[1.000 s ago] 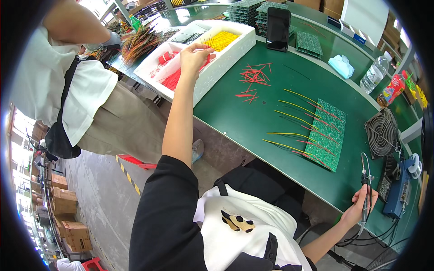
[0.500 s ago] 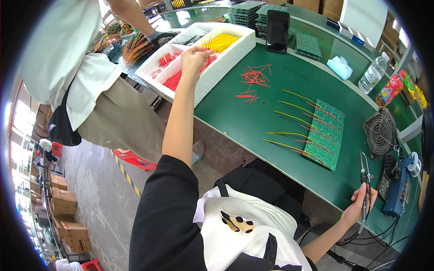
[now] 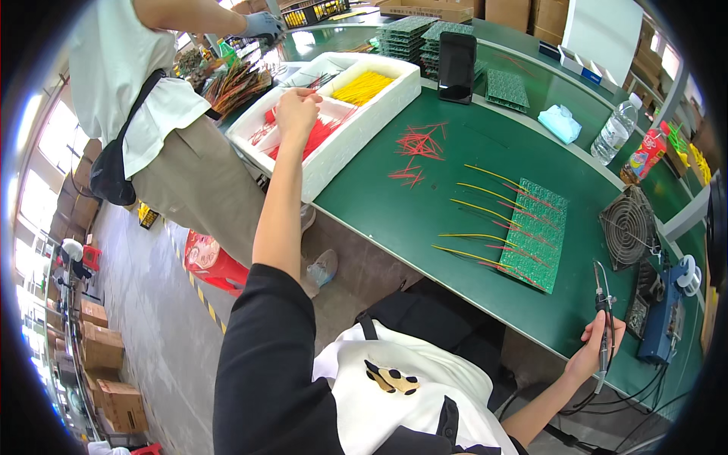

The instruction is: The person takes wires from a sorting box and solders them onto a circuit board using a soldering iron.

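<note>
My left hand (image 3: 297, 115) is over the white foam box (image 3: 345, 140), fingers bent together beside the compartment of black wires (image 3: 323, 79). I cannot make out what is between them. Yellow wires (image 3: 364, 89) and red wires (image 3: 322, 136) fill other compartments. In my right hand (image 3: 599, 341) is a soldering iron (image 3: 602, 307), tip upward, with a thin tube alongside. On the green table lies a green circuit board panel (image 3: 540, 235); yellow and red wires stick out from its left side. Loose red wires (image 3: 419, 144) lie between box and panel.
A co-worker's gloved hand (image 3: 263, 26) is beyond the box. A phone (image 3: 457, 67) stands near stacked circuit boards (image 3: 406, 36). To the right are a water bottle (image 3: 616, 129), a red-labelled bottle (image 3: 648, 152), a fan (image 3: 628, 227) and a blue soldering station (image 3: 661, 318).
My left hand has moved left, from beside the yellow wires toward the black ones. The co-worker's gloved hand has moved away from the box. My right hand keeps holding the soldering iron.
</note>
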Demonstrator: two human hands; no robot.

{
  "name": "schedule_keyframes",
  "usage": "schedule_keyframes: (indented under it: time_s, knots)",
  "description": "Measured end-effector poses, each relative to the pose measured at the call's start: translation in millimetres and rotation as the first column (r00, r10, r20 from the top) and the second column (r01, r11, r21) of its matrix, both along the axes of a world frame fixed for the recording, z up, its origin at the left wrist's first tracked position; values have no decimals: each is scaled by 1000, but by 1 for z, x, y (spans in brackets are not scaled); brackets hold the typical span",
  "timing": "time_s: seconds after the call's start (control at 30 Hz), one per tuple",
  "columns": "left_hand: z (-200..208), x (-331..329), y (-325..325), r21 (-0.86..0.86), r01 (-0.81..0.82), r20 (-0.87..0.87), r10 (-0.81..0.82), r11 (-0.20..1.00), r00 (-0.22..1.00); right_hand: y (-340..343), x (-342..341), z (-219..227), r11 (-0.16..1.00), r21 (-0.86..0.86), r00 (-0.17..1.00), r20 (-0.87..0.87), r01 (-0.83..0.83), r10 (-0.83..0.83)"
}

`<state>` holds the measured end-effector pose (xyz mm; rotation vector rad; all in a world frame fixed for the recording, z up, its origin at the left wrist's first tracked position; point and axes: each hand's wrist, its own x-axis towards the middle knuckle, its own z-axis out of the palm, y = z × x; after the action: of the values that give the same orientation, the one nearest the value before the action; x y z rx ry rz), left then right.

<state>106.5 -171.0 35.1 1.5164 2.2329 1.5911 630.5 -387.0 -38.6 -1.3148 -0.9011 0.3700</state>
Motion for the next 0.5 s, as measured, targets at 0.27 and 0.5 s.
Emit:
schedule_keyframes:
  time_s: [0.27,0.5]
  knots:
    - [36,90,-39,665,372,171,-617,647,768,-4,3,3,997,-47,998,-2,56,-56]
    - [-50,130,-86,497,521,387,-715,694,583,2,-3,6,1000,-22,993,-116,-16,13]
